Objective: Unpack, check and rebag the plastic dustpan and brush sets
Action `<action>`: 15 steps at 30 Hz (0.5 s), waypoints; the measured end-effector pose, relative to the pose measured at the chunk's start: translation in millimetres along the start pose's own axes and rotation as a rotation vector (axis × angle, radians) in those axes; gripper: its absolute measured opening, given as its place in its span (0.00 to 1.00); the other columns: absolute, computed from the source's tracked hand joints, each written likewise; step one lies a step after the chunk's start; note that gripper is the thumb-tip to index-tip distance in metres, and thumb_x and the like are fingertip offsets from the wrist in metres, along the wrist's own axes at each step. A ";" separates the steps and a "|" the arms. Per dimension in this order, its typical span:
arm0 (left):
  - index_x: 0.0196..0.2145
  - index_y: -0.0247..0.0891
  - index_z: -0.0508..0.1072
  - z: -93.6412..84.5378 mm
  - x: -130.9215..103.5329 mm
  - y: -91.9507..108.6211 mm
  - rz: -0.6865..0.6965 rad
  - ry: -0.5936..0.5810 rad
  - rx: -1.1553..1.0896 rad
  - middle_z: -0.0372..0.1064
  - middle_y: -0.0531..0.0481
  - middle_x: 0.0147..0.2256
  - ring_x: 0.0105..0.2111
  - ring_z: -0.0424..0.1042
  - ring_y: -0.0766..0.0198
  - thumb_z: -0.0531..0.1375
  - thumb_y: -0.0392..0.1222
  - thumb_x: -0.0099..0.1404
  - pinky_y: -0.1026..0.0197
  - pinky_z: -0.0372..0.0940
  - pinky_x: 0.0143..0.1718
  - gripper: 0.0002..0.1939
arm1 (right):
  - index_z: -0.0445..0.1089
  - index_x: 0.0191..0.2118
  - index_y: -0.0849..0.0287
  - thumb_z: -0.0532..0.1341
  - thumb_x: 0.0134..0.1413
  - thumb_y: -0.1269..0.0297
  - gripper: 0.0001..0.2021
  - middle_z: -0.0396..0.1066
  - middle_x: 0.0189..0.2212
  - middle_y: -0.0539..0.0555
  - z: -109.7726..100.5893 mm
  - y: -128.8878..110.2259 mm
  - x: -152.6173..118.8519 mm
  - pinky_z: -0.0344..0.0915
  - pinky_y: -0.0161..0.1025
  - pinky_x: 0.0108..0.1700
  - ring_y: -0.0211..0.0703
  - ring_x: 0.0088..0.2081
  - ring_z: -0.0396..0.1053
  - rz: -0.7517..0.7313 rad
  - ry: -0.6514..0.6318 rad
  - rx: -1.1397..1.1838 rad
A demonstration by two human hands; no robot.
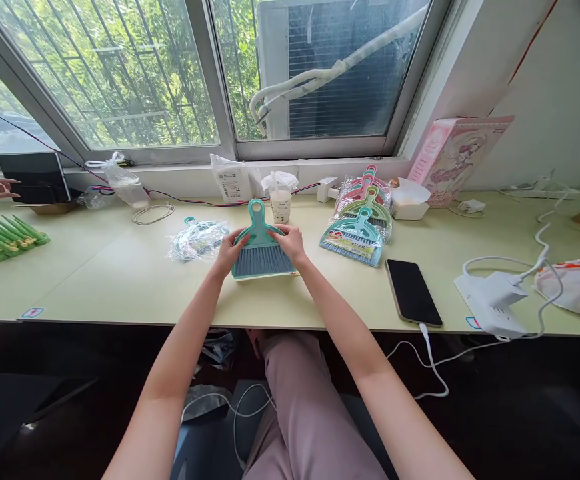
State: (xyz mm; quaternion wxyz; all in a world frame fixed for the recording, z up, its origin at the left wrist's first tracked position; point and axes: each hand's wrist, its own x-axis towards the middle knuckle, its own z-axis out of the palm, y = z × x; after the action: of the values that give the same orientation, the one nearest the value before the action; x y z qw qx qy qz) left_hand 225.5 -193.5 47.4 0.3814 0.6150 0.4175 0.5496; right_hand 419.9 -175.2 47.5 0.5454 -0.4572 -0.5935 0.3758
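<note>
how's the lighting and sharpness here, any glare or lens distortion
Head view: bright foliage outside, near-black beneath the table; head view: glints on the clear wrapper; head view: window frame slants, likely wide-angle distortion; head view: held brush set looks fairly sharp.

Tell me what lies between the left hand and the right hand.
The head view shows a teal brush there, held by left hand and right hand.

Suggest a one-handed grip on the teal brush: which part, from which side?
Probably the handle of the teal brush, from the window side: it is narrow, points toward the window and is free, while left hand and right hand occupy the wide sides. Avoid the bristles facing the person; they would likely bend.
</note>
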 end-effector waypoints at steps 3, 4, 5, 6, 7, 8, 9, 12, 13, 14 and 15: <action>0.47 0.37 0.81 0.2 0.1 -2.2 0.005 0.003 -0.013 0.79 0.47 0.37 0.38 0.75 0.54 0.69 0.61 0.54 0.56 0.69 0.40 0.29 | 0.82 0.38 0.54 0.70 0.52 0.62 0.07 0.82 0.33 0.49 3.2 -2.8 -4.8 0.71 0.39 0.46 0.46 0.41 0.78 0.022 0.050 -0.016; 0.47 0.37 0.82 0.4 -0.1 -2.7 0.005 0.003 -0.013 0.79 0.46 0.37 0.39 0.76 0.53 0.70 0.61 0.54 0.55 0.69 0.41 0.29 | 0.83 0.38 0.54 0.70 0.52 0.63 0.07 0.82 0.33 0.48 4.0 -3.1 -5.9 0.71 0.39 0.45 0.46 0.40 0.78 0.033 0.062 -0.027; 0.46 0.37 0.82 0.8 -0.2 -2.9 0.007 0.003 -0.011 0.79 0.46 0.38 0.39 0.76 0.53 0.70 0.60 0.54 0.55 0.69 0.42 0.29 | 0.83 0.38 0.54 0.70 0.52 0.63 0.07 0.82 0.32 0.48 4.6 -3.0 -6.7 0.71 0.39 0.45 0.46 0.40 0.78 0.045 0.073 -0.037; 0.46 0.37 0.82 1.1 -0.4 -2.9 0.008 0.006 -0.008 0.79 0.46 0.38 0.40 0.76 0.52 0.70 0.60 0.54 0.54 0.69 0.43 0.29 | 0.82 0.38 0.53 0.70 0.52 0.63 0.07 0.82 0.32 0.48 5.3 -2.6 -7.2 0.71 0.39 0.46 0.46 0.40 0.78 0.056 0.082 -0.046; 0.45 0.37 0.82 1.3 -0.4 -2.5 0.008 0.012 -0.005 0.79 0.45 0.39 0.41 0.76 0.51 0.70 0.60 0.53 0.54 0.69 0.44 0.29 | 0.82 0.38 0.53 0.70 0.52 0.62 0.07 0.82 0.33 0.48 5.8 -1.9 -7.3 0.71 0.39 0.46 0.46 0.41 0.78 0.065 0.085 -0.052; 0.45 0.36 0.82 1.2 -0.3 -2.0 0.007 0.017 -0.001 0.79 0.45 0.39 0.42 0.76 0.51 0.70 0.60 0.54 0.53 0.69 0.45 0.29 | 0.82 0.38 0.53 0.70 0.52 0.62 0.07 0.82 0.33 0.47 6.3 -1.2 -7.2 0.72 0.39 0.47 0.46 0.41 0.78 0.070 0.082 -0.049; 0.45 0.36 0.82 0.7 -0.1 -1.4 0.005 0.019 0.003 0.79 0.45 0.40 0.43 0.76 0.50 0.70 0.61 0.54 0.52 0.69 0.46 0.29 | 0.82 0.38 0.53 0.70 0.52 0.61 0.07 0.82 0.33 0.48 6.6 -0.4 -6.7 0.72 0.39 0.47 0.45 0.41 0.78 0.073 0.074 -0.033; 0.49 0.38 0.80 -4.0 1.7 -0.8 -0.024 -0.033 0.016 0.78 0.44 0.43 0.47 0.75 0.48 0.69 0.61 0.55 0.51 0.69 0.49 0.29 | 0.81 0.38 0.55 0.72 0.51 0.58 0.10 0.82 0.36 0.50 5.3 1.8 -3.0 0.72 0.39 0.49 0.45 0.42 0.78 0.087 0.032 0.102; 0.49 0.39 0.79 -6.5 2.5 -1.7 -0.054 -0.061 0.020 0.78 0.43 0.44 0.48 0.75 0.47 0.69 0.61 0.55 0.50 0.69 0.50 0.30 | 0.80 0.40 0.56 0.71 0.51 0.56 0.12 0.82 0.37 0.51 3.4 2.6 -1.0 0.72 0.39 0.49 0.45 0.43 0.78 0.094 0.016 0.157; 0.48 0.39 0.79 -9.1 3.4 -3.3 -0.096 -0.083 0.021 0.78 0.43 0.43 0.48 0.75 0.45 0.70 0.60 0.54 0.49 0.69 0.50 0.29 | 0.80 0.41 0.57 0.70 0.53 0.54 0.14 0.82 0.38 0.52 0.4 3.5 1.4 0.72 0.40 0.49 0.46 0.44 0.78 0.106 -0.004 0.204; 0.46 0.39 0.80 -11.8 4.2 -5.6 -0.145 -0.092 0.018 0.78 0.43 0.41 0.47 0.75 0.44 0.71 0.60 0.53 0.48 0.70 0.49 0.29 | 0.79 0.44 0.57 0.68 0.56 0.51 0.16 0.81 0.39 0.53 -3.8 4.9 4.1 0.73 0.41 0.49 0.46 0.44 0.78 0.117 -0.037 0.236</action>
State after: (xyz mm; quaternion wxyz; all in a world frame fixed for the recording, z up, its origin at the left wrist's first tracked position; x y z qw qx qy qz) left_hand 213.5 -187.4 44.9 0.4334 0.6113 0.4477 0.4879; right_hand 424.4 -170.0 44.6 0.5617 -0.4167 -0.5272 0.4827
